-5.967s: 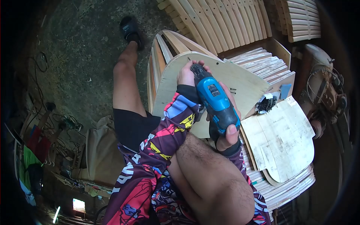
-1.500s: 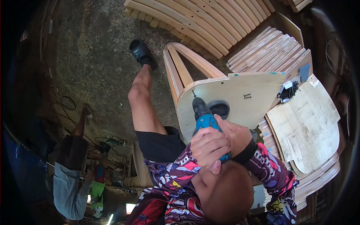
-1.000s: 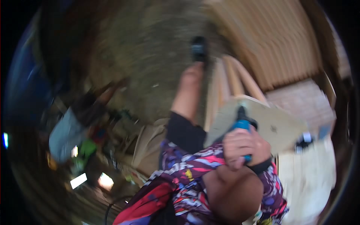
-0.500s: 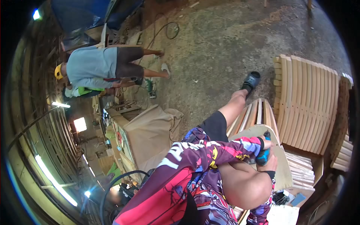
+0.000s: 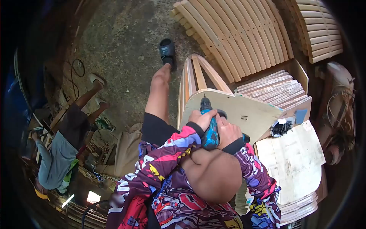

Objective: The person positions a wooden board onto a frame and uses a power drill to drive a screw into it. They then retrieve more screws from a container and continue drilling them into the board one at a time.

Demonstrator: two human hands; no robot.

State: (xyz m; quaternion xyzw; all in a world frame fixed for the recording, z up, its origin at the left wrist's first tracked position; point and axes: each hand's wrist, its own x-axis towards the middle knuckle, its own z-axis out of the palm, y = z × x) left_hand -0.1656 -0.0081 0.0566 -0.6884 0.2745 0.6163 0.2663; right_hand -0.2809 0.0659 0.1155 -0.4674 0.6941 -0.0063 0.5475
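A teal-and-black cordless drill lies over a pale plywood panel with rounded corners, its chuck and bit facing away from me. My left hand is closed round the front of the drill body, just behind the chuck. From the other side, my right hand grips the drill; the grip is partly hidden under it. A few small dark screws rest on the panel, right of the drill. Under the panel's far edge runs a frame of wooden slats. My bent knee is close behind the drill.
Curved slatted wooden panels are stacked ahead. To the right are a box of wood strips, a pile of black screws and plywood sheets. Another person bends at the left, near cables on the floor.
My view has turned and tilted down toward the panel, so the drill and hands now appear nearer the middle. Both hands stay on the drill.
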